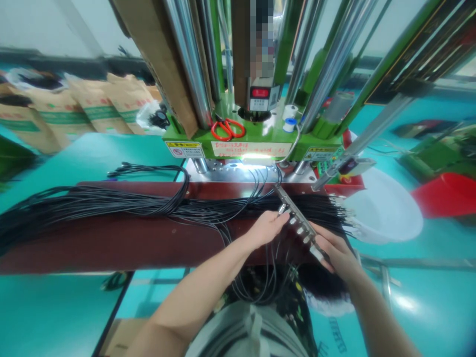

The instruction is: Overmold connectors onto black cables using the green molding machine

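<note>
A long metal bar fixture (297, 214) with a row of small silver connectors along its near edge is held at a slant over the dark red bench board (111, 243). My right hand (336, 253) grips its near right end. At the bar's left side, my left hand (270, 225) pinches a small silver connector (282, 209) against it. Thin black cables hang from the bar toward my lap. Beneath the hands runs a thick bundle of black cables (208, 207), its silver ends fanned out at the right.
Ahead stands a green press machine (208, 141) with upright steel rods. Red-handled scissors (227, 130) and a thread spool (290, 124) lie on its ledge. To the right are a white basin (381, 208) and a red container (446, 196). Paper sacks (89, 104) line the left back.
</note>
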A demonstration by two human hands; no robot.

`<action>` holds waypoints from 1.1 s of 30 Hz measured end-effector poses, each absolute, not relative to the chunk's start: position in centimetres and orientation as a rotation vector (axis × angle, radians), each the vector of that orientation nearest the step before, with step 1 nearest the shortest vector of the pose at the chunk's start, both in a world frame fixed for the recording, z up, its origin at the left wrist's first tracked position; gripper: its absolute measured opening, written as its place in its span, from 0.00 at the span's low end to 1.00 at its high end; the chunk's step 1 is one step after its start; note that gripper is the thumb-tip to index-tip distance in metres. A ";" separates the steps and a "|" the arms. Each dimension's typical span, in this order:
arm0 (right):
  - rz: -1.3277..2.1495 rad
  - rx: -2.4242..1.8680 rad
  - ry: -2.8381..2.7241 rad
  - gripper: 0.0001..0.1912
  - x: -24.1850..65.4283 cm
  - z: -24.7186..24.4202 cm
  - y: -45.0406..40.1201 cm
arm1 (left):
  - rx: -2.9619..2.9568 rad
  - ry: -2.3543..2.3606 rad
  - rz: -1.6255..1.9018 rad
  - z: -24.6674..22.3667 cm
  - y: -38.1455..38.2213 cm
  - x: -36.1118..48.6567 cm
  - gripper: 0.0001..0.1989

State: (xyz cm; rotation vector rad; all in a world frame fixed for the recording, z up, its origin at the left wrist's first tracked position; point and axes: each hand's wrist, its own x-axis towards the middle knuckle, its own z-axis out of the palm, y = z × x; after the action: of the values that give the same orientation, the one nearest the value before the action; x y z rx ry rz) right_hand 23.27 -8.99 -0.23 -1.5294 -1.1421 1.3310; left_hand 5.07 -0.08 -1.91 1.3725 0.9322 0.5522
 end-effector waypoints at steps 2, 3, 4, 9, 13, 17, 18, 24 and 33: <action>1.341 -1.526 -1.163 0.31 23.3 -0.2 -8.9 | 1.370 0.929 0.546 -1.9 0.0 5.0 0.27; 1.347 -1.526 -1.180 0.31 23.3 -0.2 -8.9 | 1.369 0.924 0.538 -1.9 0.0 4.9 0.27; 1.353 -1.529 -1.202 0.32 23.4 -0.3 -8.9 | 1.368 0.921 0.534 -1.9 0.0 4.8 0.27; 1.374 -1.550 -1.285 0.32 23.1 -0.3 -8.9 | 1.341 0.897 0.564 -1.9 0.0 4.6 0.28; 1.360 -1.537 -1.208 0.30 23.1 -0.5 -9.1 | 1.185 0.878 0.653 -1.5 0.0 4.9 0.25; 1.347 -1.535 -1.191 0.28 23.5 -0.6 -9.2 | 0.976 0.832 0.680 -0.9 0.0 4.6 0.23; 1.359 -1.525 -1.206 0.28 23.5 -0.6 -9.2 | 0.972 0.816 0.667 -0.9 0.0 4.5 0.23; 1.420 -1.477 -1.275 0.29 23.9 -0.8 -9.0 | 1.025 0.798 0.604 -1.2 0.4 4.1 0.23; 1.403 -1.505 -1.349 0.31 24.0 -0.8 -8.8 | 1.034 0.738 0.586 -1.4 0.7 3.9 0.24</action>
State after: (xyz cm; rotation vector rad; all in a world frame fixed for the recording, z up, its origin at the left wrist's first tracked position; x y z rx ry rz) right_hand 24.01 -8.80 -0.81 -1.5053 -1.3494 1.4032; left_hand 3.90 0.70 -1.36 1.0339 0.7380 0.5857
